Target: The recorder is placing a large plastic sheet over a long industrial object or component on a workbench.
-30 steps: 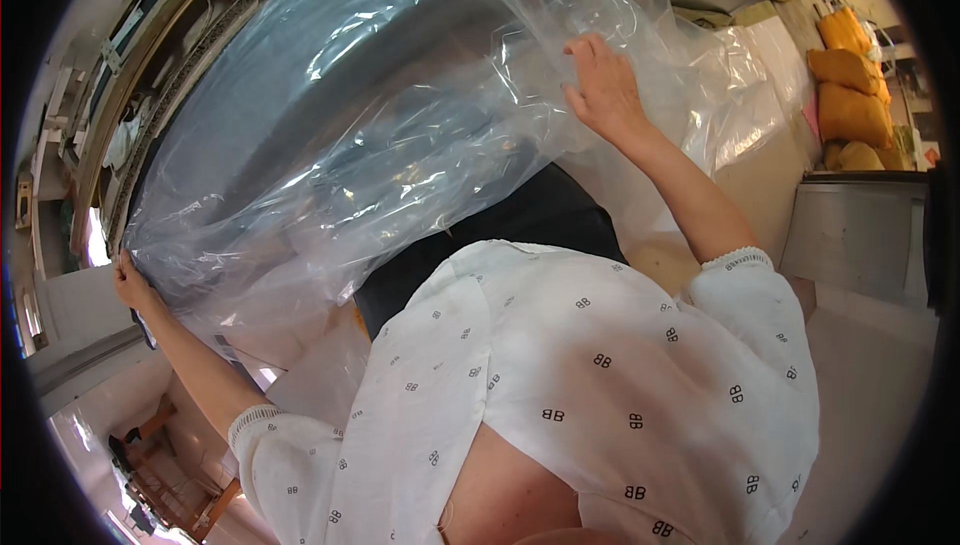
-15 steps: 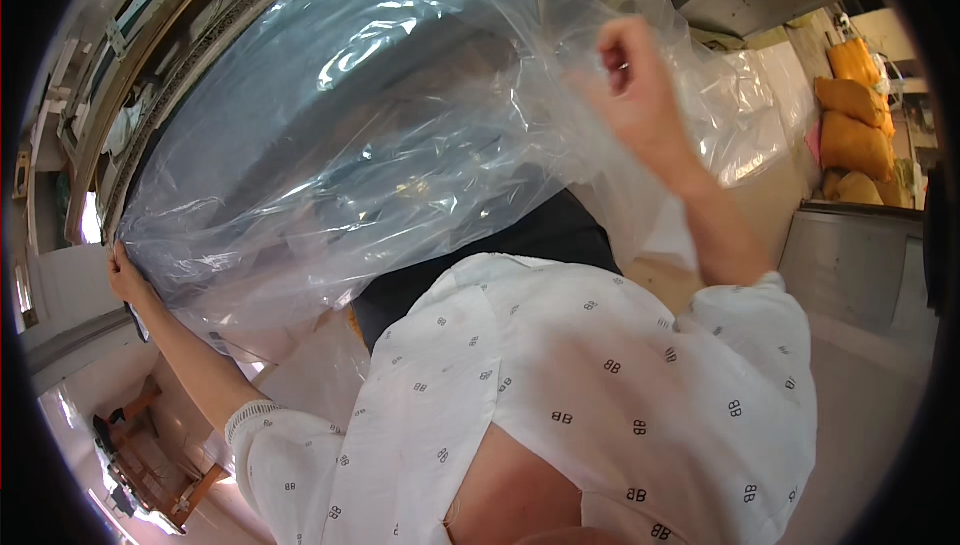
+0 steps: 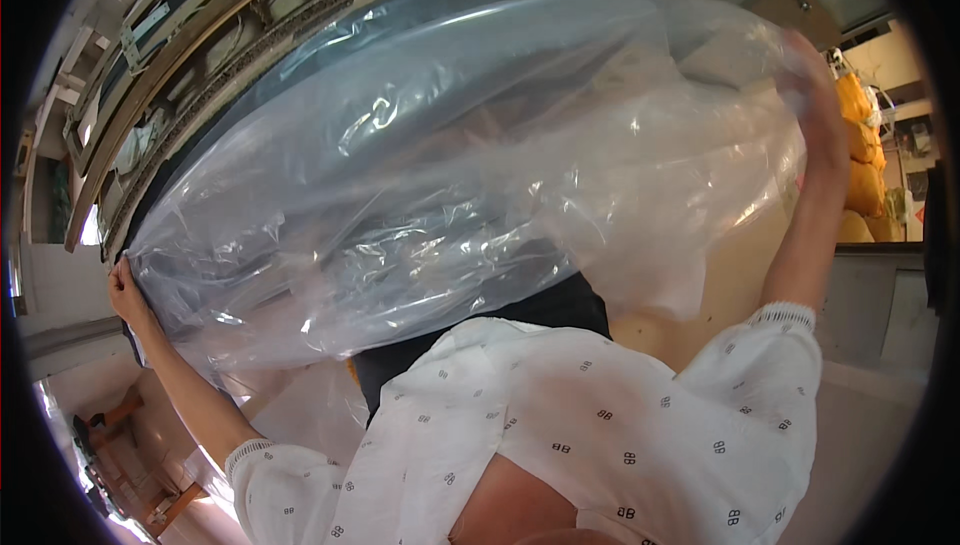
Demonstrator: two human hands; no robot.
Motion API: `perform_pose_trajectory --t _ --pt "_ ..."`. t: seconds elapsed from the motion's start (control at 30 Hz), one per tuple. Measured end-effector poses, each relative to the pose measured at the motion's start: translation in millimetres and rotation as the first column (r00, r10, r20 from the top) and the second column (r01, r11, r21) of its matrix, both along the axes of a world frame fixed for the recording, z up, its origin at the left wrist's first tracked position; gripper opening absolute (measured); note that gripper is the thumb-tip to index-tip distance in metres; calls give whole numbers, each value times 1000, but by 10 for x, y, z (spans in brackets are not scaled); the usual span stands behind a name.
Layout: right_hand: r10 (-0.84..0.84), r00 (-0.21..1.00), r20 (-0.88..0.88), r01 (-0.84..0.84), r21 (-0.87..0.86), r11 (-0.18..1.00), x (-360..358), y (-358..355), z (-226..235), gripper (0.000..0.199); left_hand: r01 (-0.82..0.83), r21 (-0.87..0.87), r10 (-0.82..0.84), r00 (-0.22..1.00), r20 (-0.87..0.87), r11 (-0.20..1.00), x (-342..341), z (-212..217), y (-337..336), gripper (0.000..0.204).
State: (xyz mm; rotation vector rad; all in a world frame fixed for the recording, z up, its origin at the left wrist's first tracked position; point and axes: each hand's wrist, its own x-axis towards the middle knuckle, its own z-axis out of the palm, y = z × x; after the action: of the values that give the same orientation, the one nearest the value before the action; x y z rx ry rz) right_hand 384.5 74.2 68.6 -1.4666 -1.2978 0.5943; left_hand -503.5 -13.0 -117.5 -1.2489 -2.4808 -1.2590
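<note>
A large clear plastic bag [image 3: 450,175] is stretched wide in front of me, filling most of the view. My left hand [image 3: 125,290] grips its lower left edge, arm held out to the side. My right hand [image 3: 815,95] holds the bag's upper right edge, raised high and partly veiled by the plastic. A big dark grey rounded object [image 3: 400,35] shows through and above the bag. My white patterned shirt [image 3: 600,435] fills the lower part of the view.
Wooden beams and framing [image 3: 150,75] run along the upper left. Orange-yellow sacks [image 3: 865,145] are stacked at the far right beside a grey ledge [image 3: 880,295]. A wooden stand [image 3: 120,465] sits on the floor at lower left.
My right hand has swung up and to the right, pulling the bag wider and tauter. The left hand has kept its hold on the lower left edge.
</note>
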Motion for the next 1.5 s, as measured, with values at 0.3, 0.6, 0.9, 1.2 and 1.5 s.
perform_pose_trajectory --t 0.3,0.6,0.9,1.2,1.5 --pt "-138 540 830 -386 390 836 -1119 1630 -848 23 -49 -48 43 991 -123 998 -74 -48 -532 33" --pt "-336 487 806 -248 496 832 -1109 1889 -1372 24 -160 -73 142 967 -214 984 -8 -28 -727 32" --pt "152 798 583 -240 75 968 -1164 2496 -1522 18 -168 -23 163 974 -157 985 243 114 -647 31" --pt "284 705 650 -412 50 910 -1613 2178 -1534 25 -399 43 400 902 -161 916 58 819 -1990 35" --pt "417 728 544 -444 -89 892 -1681 2502 -1661 21 -310 -4 300 916 266 951 291 675 -3065 35"
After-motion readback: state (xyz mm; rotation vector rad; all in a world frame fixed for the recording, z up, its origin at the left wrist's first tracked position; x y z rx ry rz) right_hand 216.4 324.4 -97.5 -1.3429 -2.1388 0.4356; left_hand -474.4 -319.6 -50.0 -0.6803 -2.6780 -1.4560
